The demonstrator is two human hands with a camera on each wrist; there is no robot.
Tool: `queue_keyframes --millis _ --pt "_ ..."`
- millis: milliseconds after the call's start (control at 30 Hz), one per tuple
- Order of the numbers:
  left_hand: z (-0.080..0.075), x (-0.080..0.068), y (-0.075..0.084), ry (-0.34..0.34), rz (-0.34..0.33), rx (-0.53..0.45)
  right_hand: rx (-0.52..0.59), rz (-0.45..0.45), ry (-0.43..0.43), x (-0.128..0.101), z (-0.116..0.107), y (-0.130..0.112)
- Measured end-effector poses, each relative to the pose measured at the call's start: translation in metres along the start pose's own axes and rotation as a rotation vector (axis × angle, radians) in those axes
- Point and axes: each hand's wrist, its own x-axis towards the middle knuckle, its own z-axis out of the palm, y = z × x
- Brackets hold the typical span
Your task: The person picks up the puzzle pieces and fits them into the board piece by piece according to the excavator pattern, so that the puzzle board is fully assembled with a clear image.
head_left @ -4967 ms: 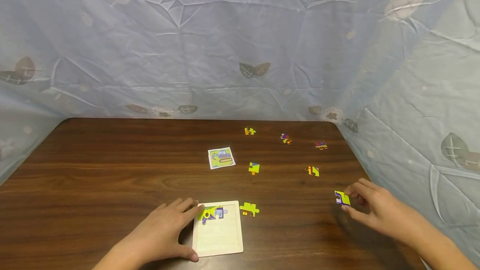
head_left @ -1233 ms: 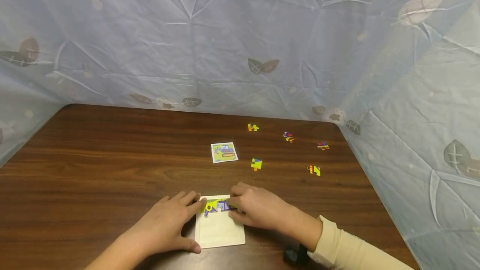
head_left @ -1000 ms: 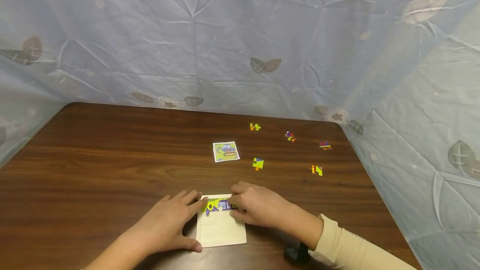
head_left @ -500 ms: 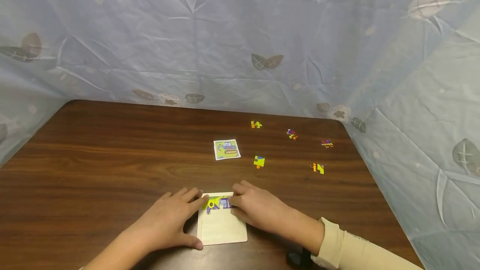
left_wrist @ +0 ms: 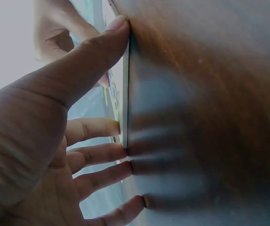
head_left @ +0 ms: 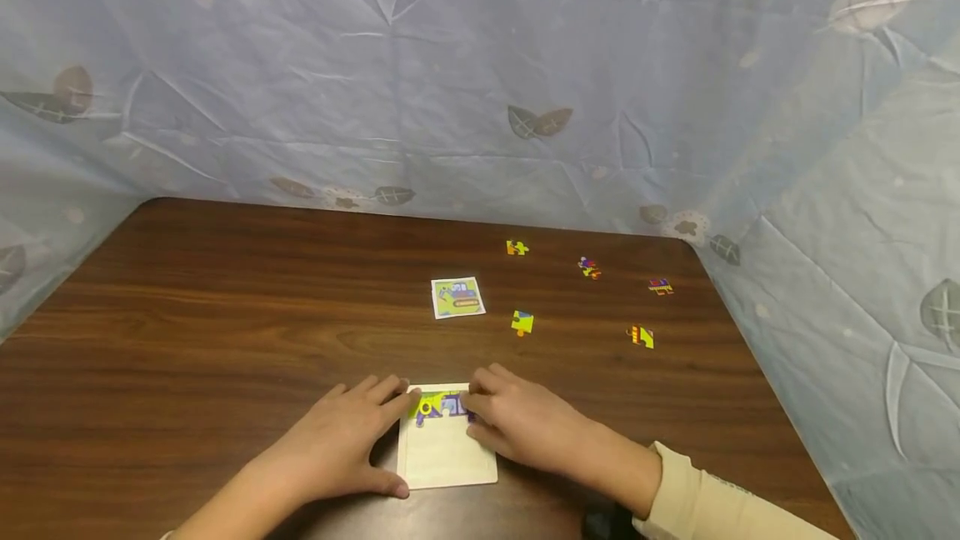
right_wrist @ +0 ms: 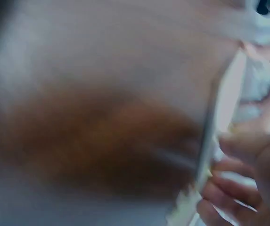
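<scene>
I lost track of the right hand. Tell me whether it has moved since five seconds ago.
Yes. The right hand has come in from the table's right edge to the white puzzle tray, left of where it was, fingers on the top-row pieces.

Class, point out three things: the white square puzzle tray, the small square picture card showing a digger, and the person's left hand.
White square puzzle tray (head_left: 448,461), head view, bare lower area.
Small square picture card (head_left: 457,297), head view, its middle.
Left hand (head_left: 337,444), head view, back of hand.

Bare table (head_left: 210,315) left; scattered pieces (head_left: 522,322) right.
</scene>
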Motion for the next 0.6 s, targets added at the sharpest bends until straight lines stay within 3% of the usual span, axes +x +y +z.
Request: queue_keyframes --millis 133,233,400,600 --pt "0.000 0.001 0.000 -0.006 0.003 0.010 0.130 -0.002 -0.084 -0.009 -0.013 0.015" --pt "0.000 0.000 -0.001 -0.009 0.004 0.013 0.189 -0.015 -0.073 -0.019 -0.017 0.027" --pt "0.000 0.001 -0.001 0.002 0.014 0.024 0.171 0.018 0.002 -0.038 -0.017 0.046" --pt "0.001 0.002 -0.001 0.001 0.019 0.027 0.156 0.083 0.005 -0.056 -0.016 0.064"
